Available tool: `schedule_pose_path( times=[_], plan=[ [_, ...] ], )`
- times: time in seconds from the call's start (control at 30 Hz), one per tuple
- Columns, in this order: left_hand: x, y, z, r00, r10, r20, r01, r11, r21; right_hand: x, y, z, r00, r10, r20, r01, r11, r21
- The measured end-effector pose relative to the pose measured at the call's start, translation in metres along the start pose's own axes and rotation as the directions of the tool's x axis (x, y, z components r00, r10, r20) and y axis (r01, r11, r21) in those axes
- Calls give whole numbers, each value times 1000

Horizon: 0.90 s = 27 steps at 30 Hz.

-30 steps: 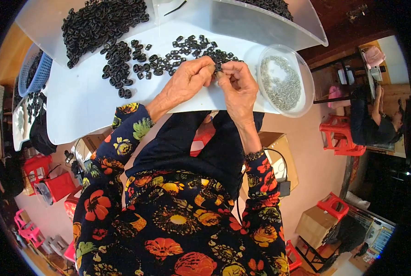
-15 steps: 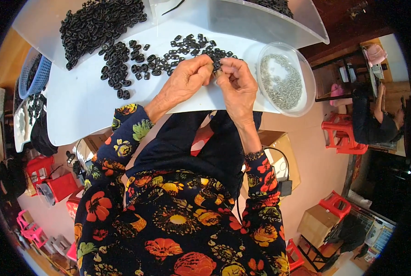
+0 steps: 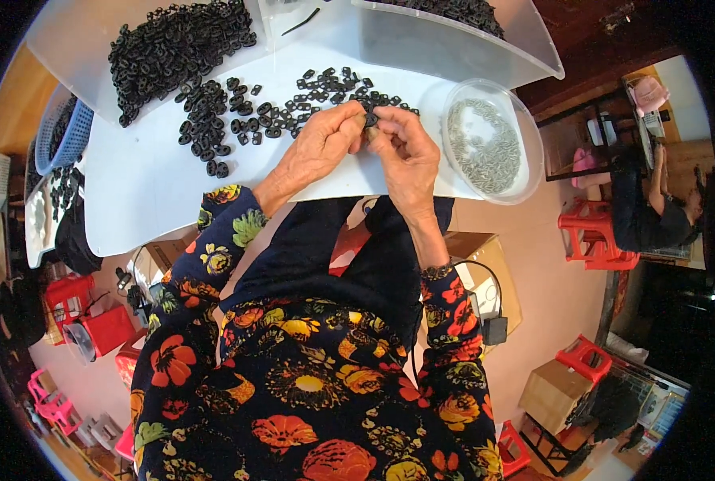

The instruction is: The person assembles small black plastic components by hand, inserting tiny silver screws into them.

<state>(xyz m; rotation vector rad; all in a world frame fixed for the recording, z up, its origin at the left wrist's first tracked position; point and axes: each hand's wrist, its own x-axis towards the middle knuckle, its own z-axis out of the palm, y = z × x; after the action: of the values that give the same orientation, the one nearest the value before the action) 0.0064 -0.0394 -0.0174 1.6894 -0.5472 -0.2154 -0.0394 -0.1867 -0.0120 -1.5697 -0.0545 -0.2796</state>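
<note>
Pinching the small black part [image 3: 371, 119] between both hands' fingertips, you hold it over the near side of the white table [image 3: 133, 188]. Your left hand [image 3: 323, 147] grips its left side, your right hand [image 3: 409, 160] its right, fingers curled. Your fingertips cover its ends, so its long axis and pointing direction cannot be told. Your hands partly hide loose parts [image 3: 341, 83] behind; the top edge cuts off the right-hand bin [image 3: 469, 62].

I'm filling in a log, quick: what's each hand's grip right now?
Left hand: closed, pinching a small black rounded plastic-looking piece.
Right hand: closed, holding that same piece from the other side.
</note>
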Motion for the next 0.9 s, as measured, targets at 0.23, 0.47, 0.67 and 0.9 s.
schedule_pose_path(
  times=[0.23, 0.47, 0.67, 0.9],
  plan=[
    [1, 7, 3, 998, -41, -38, 39, 998, -54, 0, 8, -2, 997, -25, 66, 22, 999, 43],
    [-1, 5, 0, 1000, -26, -17, 25, 998, -63, 2, 8, -2, 994, -46, 104, 47, 999, -8],
    [-3, 5, 1, 1000, 0, -28, 0, 1000, 19, 3, 8, -3, 989, -98, 107, 120, 968, -221],
    [-3, 3, 0, 1000, 3, -21, -2, 1000, 31, 2, 1, -1, 980, -159, 122, 192, 918, -347]
  ],
)
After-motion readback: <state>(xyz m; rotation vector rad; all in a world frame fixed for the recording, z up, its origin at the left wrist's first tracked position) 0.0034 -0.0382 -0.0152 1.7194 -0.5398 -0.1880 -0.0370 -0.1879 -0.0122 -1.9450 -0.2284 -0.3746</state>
